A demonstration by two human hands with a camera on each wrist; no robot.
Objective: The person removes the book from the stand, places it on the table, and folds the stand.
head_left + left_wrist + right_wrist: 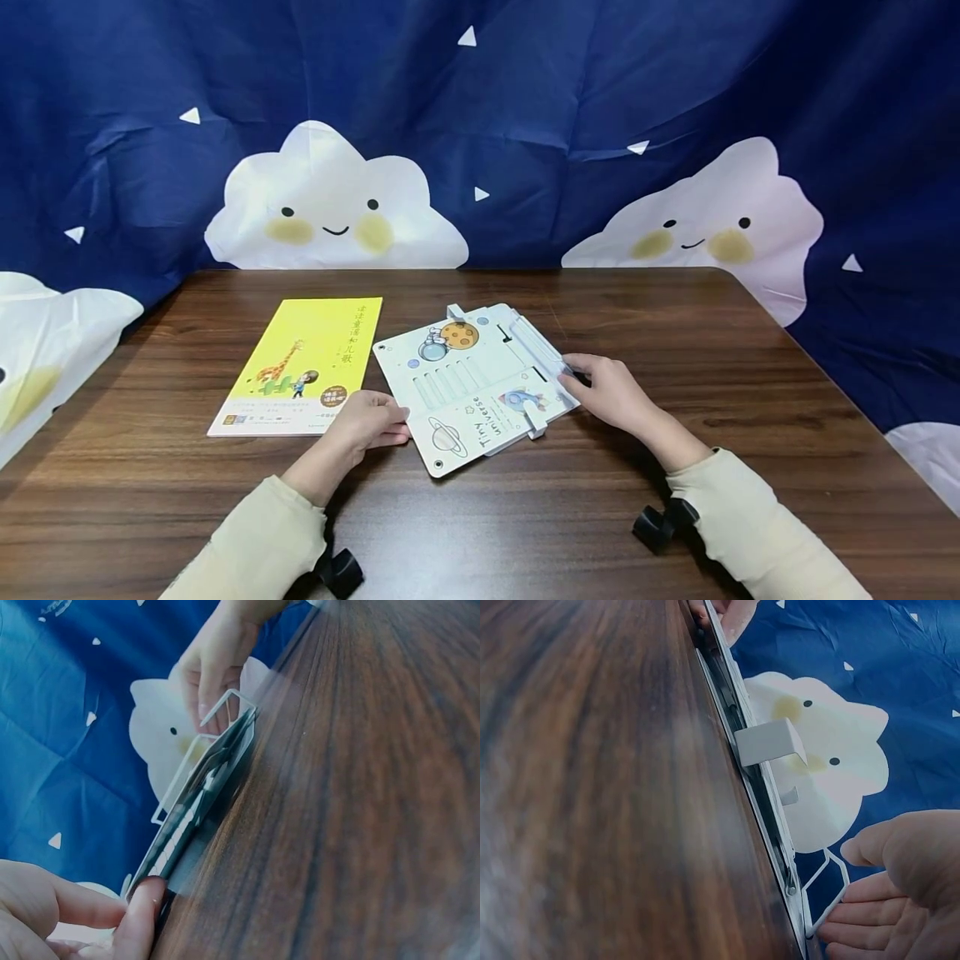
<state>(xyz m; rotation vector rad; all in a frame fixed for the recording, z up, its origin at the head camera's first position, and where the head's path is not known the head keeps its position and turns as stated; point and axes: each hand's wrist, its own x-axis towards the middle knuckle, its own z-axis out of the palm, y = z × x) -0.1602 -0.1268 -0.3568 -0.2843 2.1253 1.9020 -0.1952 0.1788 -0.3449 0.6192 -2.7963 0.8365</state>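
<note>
A flat white book stand [465, 379] printed with planets and the words "Tiny universe" lies folded and angled on the table. My left hand [371, 421] pinches its left edge; the left wrist view shows thumb and finger [139, 919] on that edge. At the stand's right end, my right hand [611, 392] touches the pale ledge [536, 337]. In the right wrist view its fingers [862, 915] are fairly straight against the ledge's bent frame [829, 896], thumb apart from them. White page clips [534, 419] stick out at the stand's sides.
A yellow book [300, 358] with a giraffe on its cover lies to the left, beside my left hand. Both rest on a dark wooden table [480, 533]. A blue curtain [525, 100] with white clouds hangs behind the far edge.
</note>
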